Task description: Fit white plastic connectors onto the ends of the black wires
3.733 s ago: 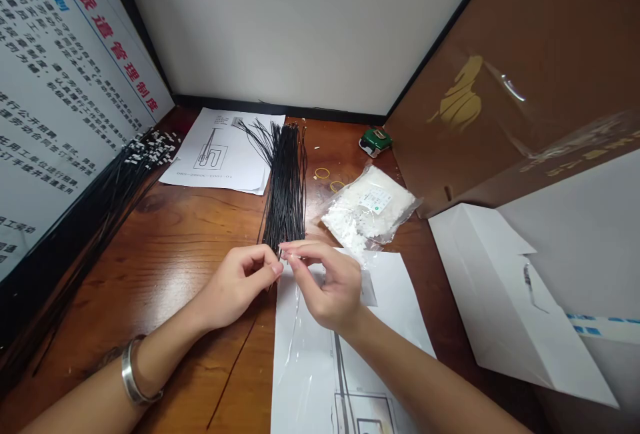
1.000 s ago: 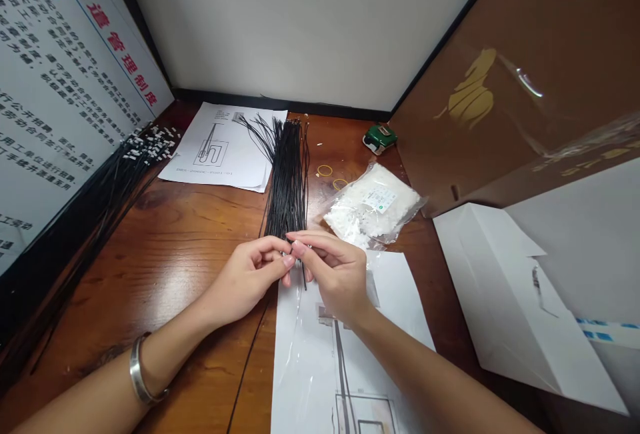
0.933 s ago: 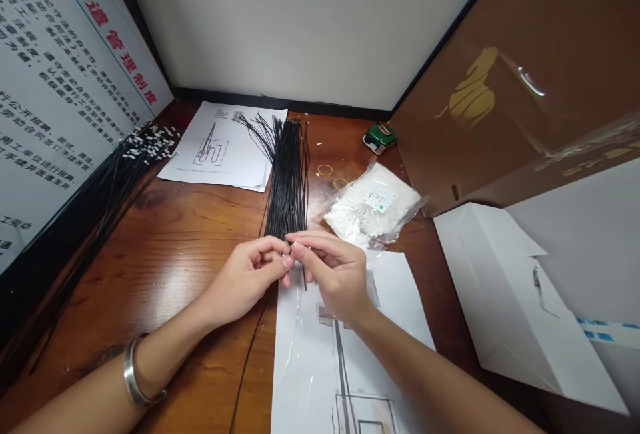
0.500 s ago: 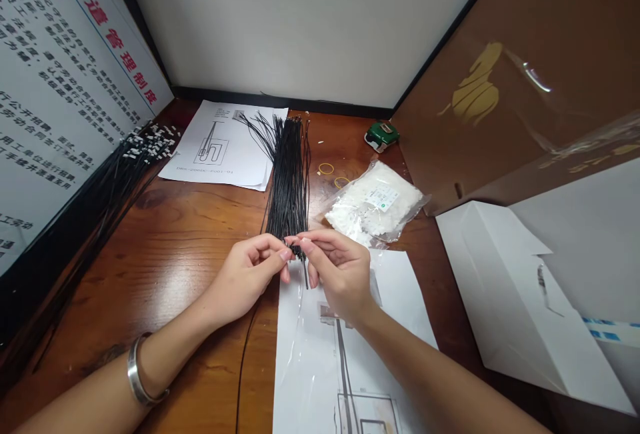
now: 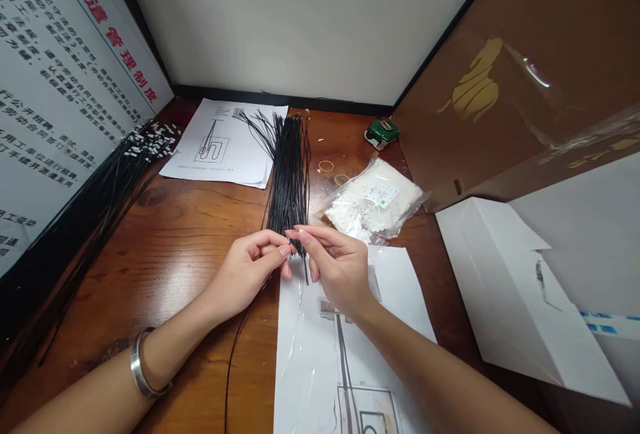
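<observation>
My left hand (image 5: 253, 267) is pinched on the end of a thin black wire (image 5: 229, 371), whose loose length trails down over the wood to the bottom edge. Thumb and forefinger of my right hand (image 5: 337, 267) are pinched too, with their tips close to my left fingertips. Whatever sits between the right fingertips is too small to make out. Just beyond both hands lies a thick bundle of black wires (image 5: 289, 174), its near ends partly hidden behind my fingers. A printed drawing sheet (image 5: 310, 367) under clear plastic lies beneath my right hand.
Right of the bundle is a clear bag of small white parts (image 5: 375, 197), with a green tape measure (image 5: 381, 133) behind it. Wires with white connectors (image 5: 150, 141) lie at left, near another drawing sheet (image 5: 200, 167). A brown box (image 5: 520, 87) and a white box (image 5: 510, 294) bound the right side.
The trailing wire has swung a little to the left on the table. Both hands stay pinched at nearly the same spot, with the fingertips slightly shifted.
</observation>
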{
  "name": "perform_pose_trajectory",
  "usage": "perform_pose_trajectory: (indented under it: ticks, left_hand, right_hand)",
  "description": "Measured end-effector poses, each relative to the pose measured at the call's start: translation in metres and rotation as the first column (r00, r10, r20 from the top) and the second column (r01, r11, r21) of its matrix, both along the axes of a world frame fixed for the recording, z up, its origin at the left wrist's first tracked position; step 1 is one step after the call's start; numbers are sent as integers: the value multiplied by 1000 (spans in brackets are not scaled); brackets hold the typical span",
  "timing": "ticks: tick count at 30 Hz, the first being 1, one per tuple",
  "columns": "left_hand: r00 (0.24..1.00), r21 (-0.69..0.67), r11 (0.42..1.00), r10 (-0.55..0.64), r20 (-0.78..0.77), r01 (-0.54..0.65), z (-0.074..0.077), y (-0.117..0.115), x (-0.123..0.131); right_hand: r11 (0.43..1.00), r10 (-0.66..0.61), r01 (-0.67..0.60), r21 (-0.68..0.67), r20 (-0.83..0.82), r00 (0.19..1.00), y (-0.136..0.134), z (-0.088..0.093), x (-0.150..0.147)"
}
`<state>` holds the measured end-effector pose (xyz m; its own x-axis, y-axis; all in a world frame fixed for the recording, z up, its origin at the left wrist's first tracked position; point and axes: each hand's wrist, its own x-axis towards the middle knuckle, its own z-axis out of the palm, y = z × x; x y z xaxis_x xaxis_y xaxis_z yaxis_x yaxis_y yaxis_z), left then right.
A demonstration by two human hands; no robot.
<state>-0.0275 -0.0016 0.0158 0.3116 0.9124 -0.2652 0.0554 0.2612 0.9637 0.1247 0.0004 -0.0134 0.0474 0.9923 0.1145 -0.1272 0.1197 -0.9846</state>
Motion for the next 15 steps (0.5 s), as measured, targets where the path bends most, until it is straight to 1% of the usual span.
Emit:
perform_pose_trajectory:
  ticks: [4,6,10,15]
  left_hand:
    - [1000,-12,1000,16,-9,-16,2,0,2]
    - [1000,-18,1000,17,-5,-17,2,0,2]
    - [1000,12,1000,27,-11,-26,0,0,2]
    - [999,39,999,19,-40,-18,1,-1,1]
  right_hand:
    - [999,-11,11,46,0,1000,0,1,1]
    - [999,-8,9,49,-12,1000,0,1,1]
    - [999,11,-11,43,-9,1000,0,-1,0]
    - [996,12,-14,84,15,1000,-1,-2,1]
